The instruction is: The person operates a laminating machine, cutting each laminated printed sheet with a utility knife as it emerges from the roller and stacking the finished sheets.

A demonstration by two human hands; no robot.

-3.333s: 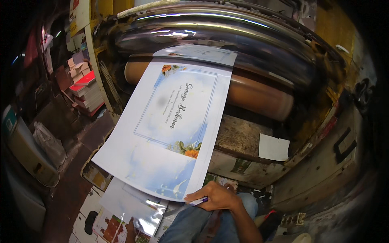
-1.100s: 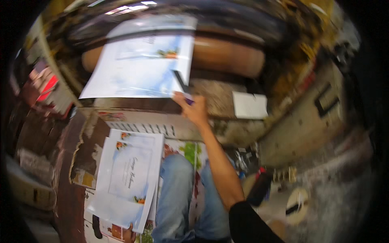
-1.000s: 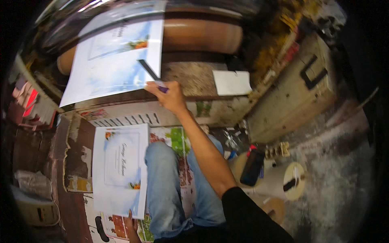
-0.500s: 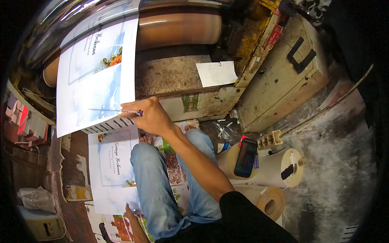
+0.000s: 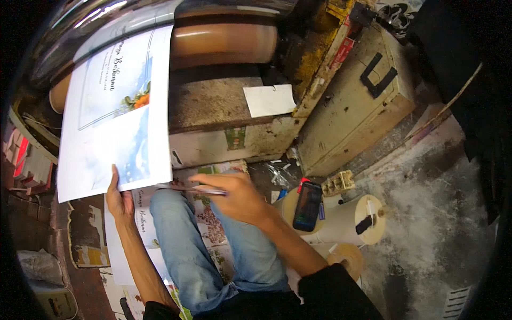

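Note:
A glossy printed sheet [image 5: 96, 154] with lettering, blue sky and an orange flower hangs out from a machine roller [image 5: 226, 45]. My left hand [image 5: 120, 202] grips its lower edge, thumb on the face and fingers behind. My right hand [image 5: 240, 198], slightly blurred, is closed around a thin knife [image 5: 209, 190] with a long narrow blade and dark purple handle. The blade points left, close to the sheet's lower right corner; whether it touches is unclear. Beneath, another printed sheet [image 5: 118, 253] with similar lettering lies beside my left leg, partly hidden.
My knees stand just below the machine's base [image 5: 213, 141]. At right are a phone [image 5: 308, 207], a socket strip [image 5: 337, 183], white film rolls [image 5: 346, 221] and a metal cabinet [image 5: 354, 106]. A white paper piece [image 5: 269, 100] rests on the base ledge.
My left hand has risen from the lower sheet to grip the hanging sheet's edge. My right hand has moved right and down with the knife. More of the hanging sheet shows below the roller.

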